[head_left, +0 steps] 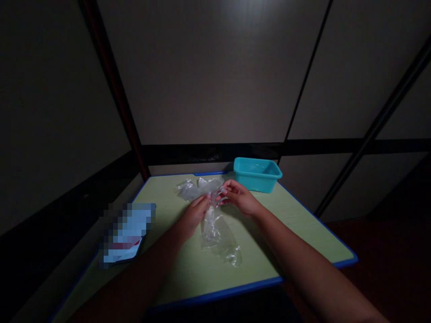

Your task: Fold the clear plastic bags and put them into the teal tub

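Note:
Crumpled clear plastic lies across the middle of the pale green table, one part spread toward the back and another toward the front edge. My left hand is closed on the gathered middle of the plastic. Just to its right, my right hand pinches a bit of the same plastic between thumb and fingers. Both hands nearly touch. Whether the plastic is one bag or several pieces cannot be made out.
A turquoise plastic basket stands at the table's back right corner, behind my right hand. A pixelated flat object lies by the left edge. Dark panelled walls rise behind and left of the blue-edged table.

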`<act>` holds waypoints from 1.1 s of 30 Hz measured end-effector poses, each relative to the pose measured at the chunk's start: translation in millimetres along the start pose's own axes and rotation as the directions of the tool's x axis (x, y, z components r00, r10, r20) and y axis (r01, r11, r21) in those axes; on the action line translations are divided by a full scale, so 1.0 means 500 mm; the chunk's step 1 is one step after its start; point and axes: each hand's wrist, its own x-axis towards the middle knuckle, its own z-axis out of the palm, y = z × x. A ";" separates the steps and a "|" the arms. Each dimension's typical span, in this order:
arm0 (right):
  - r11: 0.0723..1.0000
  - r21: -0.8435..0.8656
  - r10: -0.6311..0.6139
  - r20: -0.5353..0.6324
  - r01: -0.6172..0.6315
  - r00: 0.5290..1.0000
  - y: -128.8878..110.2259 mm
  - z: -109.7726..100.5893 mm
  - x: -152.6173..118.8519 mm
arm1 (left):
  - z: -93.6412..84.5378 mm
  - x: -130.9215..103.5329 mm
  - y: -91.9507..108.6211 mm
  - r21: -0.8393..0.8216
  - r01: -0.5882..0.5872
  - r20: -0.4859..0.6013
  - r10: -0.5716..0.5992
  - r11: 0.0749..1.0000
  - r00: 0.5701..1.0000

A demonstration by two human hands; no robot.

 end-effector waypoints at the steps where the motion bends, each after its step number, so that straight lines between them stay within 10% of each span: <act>1: 1.000 0.000 0.003 0.009 -0.003 1.000 0.000 0.001 0.000 | -0.001 0.001 -0.001 -0.021 0.007 -0.002 -0.007 1.000 1.000; 16: 0.999 0.036 0.002 0.082 -0.005 0.997 0.001 0.004 -0.003 | 0.007 0.000 0.011 -0.120 0.039 0.001 -0.039 0.992 0.999; 29: 0.992 0.113 -0.044 -0.174 0.064 0.984 -0.014 -0.015 0.002 | -0.003 -0.005 0.048 -0.168 -0.026 -0.109 0.008 0.985 0.994; 33: 0.996 0.086 -0.004 -0.245 0.026 0.970 -0.016 -0.013 0.003 | -0.009 -0.007 0.067 -0.242 0.116 -0.111 -0.146 0.963 0.983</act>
